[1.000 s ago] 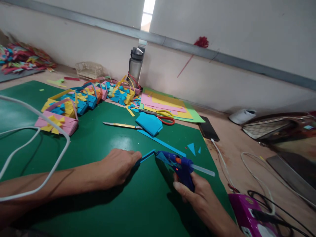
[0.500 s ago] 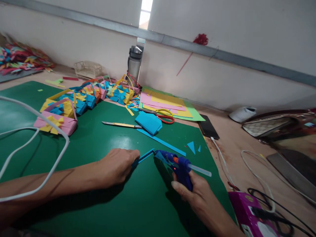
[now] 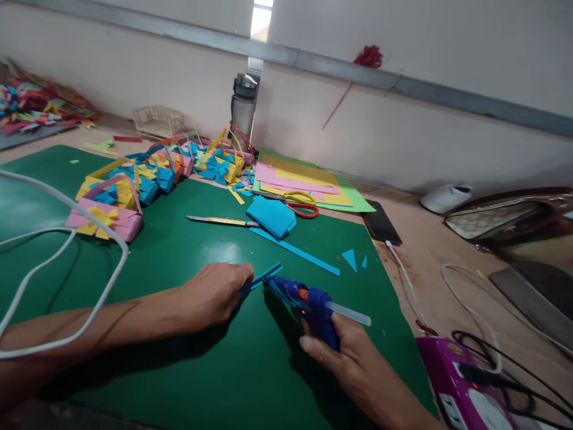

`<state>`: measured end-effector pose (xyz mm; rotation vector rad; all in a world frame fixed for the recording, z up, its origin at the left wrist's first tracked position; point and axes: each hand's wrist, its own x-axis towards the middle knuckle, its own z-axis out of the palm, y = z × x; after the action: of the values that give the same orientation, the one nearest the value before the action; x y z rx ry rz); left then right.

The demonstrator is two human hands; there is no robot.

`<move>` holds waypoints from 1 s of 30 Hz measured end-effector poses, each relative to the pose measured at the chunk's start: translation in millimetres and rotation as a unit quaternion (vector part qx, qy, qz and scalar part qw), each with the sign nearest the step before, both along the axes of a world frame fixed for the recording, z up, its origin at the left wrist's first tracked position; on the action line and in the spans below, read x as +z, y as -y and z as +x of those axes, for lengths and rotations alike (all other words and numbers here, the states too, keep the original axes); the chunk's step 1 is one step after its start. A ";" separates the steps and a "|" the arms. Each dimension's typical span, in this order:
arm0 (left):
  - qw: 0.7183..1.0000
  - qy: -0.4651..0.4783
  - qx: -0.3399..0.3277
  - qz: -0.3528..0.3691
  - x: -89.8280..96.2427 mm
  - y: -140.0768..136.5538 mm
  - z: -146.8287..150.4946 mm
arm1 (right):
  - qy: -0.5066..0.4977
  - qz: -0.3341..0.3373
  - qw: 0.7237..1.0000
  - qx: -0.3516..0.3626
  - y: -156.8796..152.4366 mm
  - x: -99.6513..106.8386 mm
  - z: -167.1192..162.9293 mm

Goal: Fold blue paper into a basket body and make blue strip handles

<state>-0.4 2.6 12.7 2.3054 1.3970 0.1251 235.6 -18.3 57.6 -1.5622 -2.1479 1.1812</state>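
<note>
My left hand (image 3: 219, 294) is closed on a folded blue paper piece (image 3: 268, 272), whose far end sticks out to the right of my fingers. In my right hand (image 3: 342, 346) is a blue glue gun (image 3: 313, 304), gripped by its handle, with a clear glue stick (image 3: 349, 312) poking out of its back. The gun's nozzle is at the blue paper piece, close to my left fingers; whether it touches cannot be made out. Beyond my hands lie a blue paper strip (image 3: 298, 252), a folded blue paper (image 3: 272, 216) and a craft knife (image 3: 221, 221).
Small paper baskets (image 3: 107, 218) with flowers stand at the left on the green mat (image 3: 192, 382). Scissors (image 3: 302, 206) lie by stacked coloured paper (image 3: 308, 179). A white cable (image 3: 120, 263) loops over my left forearm. A purple power box (image 3: 465, 382) sits at the right.
The glue gun has moved left along the blue paper piece, from its far end towards my left fingers. My left hand keeps its hold, and the view has shifted slightly.
</note>
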 end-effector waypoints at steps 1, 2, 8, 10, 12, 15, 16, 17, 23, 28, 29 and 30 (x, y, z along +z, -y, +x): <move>1.000 0.007 0.001 0.000 0.2 0.4 -0.2 | -0.001 -0.002 1.000 0.004 1.0 0.0 -0.8; 1.000 0.015 0.000 0.000 0.9 0.9 -0.7 | -0.001 -0.004 1.000 0.007 2.0 -0.1 -1.3; 1.000 0.010 0.005 -0.009 9.9 4.4 -8.6 | 0.006 -0.002 1.000 -0.003 4.3 -1.1 -1.8; 1.000 -0.003 0.015 -0.013 11.4 4.6 -11.3 | 0.007 -0.005 1.000 -0.005 3.8 -0.8 -2.3; 1.000 -0.006 0.015 -0.021 11.2 4.3 -13.0 | 0.006 -0.013 1.000 -0.001 3.1 -0.2 -3.2; 1.000 -0.001 0.009 -0.024 9.6 3.9 -13.8 | 0.001 -0.035 0.999 0.009 3.3 1.0 -5.3; 1.000 0.000 0.008 -0.024 9.1 3.9 -13.8 | -0.002 -0.042 0.999 0.013 3.7 1.4 -6.1; 1.000 0.001 0.008 -0.024 8.8 3.9 -13.8 | -0.005 -0.049 0.999 0.017 4.4 1.8 -7.1; 1.000 -0.005 0.004 -0.020 7.3 3.1 -13.7 | -0.024 -0.075 0.996 0.031 7.9 4.1 -14.6; 1.000 -0.005 0.011 -0.007 5.2 2.4 -14.6 | -0.020 -0.084 0.996 0.028 10.7 4.9 -19.6; 1.000 -0.004 0.012 -0.006 5.1 2.6 -14.7 | -0.017 -0.085 0.996 0.026 11.4 4.5 -19.9; 1.000 -0.002 0.012 -0.006 5.1 3.0 -14.7 | -0.015 -0.085 0.996 0.024 12.0 4.0 -19.9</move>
<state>-15.1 -0.4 17.8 2.2817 1.4237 0.1197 215.7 -30.3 61.6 -1.5561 -2.1269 1.4282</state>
